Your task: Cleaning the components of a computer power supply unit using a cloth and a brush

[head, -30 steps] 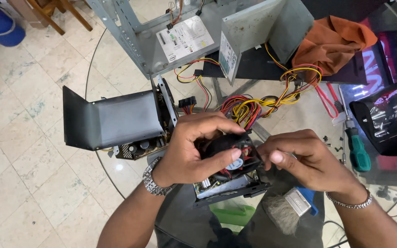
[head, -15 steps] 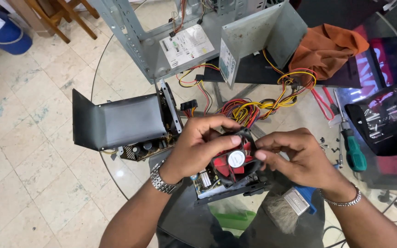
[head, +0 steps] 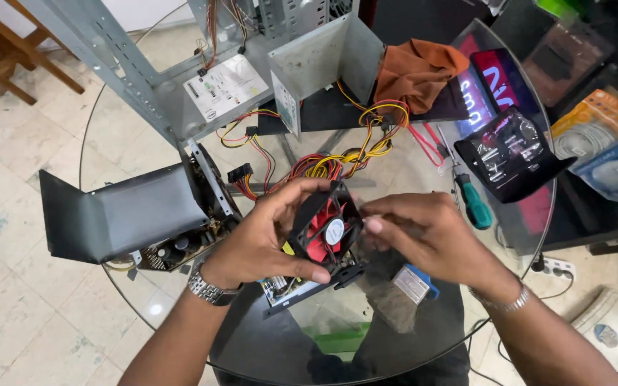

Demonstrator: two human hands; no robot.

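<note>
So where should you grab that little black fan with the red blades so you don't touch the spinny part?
By its black square frame, from the two outer sides. The fan stands tilted on edge, red blades facing the camera, so only the rim is safe. The left hand already pinches one side, thumb under the lower edge; the right hand touches the opposite side.

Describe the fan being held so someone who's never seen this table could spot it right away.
Start at the round glass table and look to its near middle, where the left hand and right hand meet. Between them is the fan, tilted up on edge. Unlike the grey metal casings nearby, it is a square black frame with red blades and a white round hub sticker.
</note>
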